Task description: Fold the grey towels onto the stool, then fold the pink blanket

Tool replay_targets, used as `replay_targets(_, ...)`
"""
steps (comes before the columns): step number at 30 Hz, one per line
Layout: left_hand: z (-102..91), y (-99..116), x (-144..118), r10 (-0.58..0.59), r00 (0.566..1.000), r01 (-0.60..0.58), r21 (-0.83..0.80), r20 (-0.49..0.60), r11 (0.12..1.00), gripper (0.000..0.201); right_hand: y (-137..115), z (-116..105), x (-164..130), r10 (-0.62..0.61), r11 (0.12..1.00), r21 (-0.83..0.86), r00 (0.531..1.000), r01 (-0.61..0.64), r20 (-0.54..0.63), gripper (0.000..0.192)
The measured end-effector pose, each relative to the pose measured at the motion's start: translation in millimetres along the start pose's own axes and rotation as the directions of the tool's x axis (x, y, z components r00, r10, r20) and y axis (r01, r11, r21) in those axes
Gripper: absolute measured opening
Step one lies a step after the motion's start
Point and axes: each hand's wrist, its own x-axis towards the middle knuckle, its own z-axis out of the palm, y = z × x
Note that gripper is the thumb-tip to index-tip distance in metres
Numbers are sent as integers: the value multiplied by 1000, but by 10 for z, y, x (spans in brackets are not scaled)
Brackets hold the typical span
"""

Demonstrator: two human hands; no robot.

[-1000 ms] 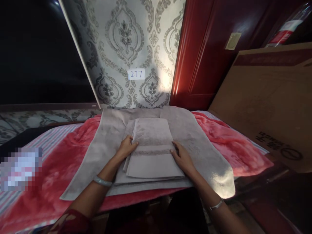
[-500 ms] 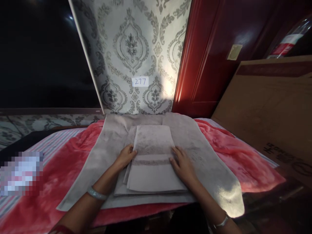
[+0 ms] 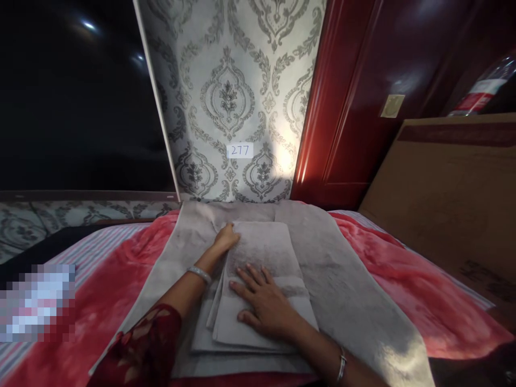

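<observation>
The right hand (image 3: 264, 303) is now laid flat, fingers spread, on the folded grey towel (image 3: 262, 269); the left hand (image 3: 226, 237) is moved to its far left corner, grip hidden.

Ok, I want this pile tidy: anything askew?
Slightly. The folded towel under the right hand sits off-square on the layers below, whose edges stick out left. The left hand touches its far corner.

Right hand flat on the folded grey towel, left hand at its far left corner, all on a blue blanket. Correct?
Not quite: the head view shows the blanket is red, not blue. The rest stands: right hand flat on the folded grey towel, left hand at its far left corner.
</observation>
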Motion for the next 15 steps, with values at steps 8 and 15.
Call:
replay_targets(8, 175, -26, 16, 31, 1000, -31, 178, 5, 984, 54, -140, -268, 22, -106, 985, 156, 970, 72, 218, 70)
replay_targets(15, 178, -100, 58, 60, 998, -62, 266, 16, 962, 52, -147, -282, 3, -122, 985, 151, 963, 87, 242, 68)
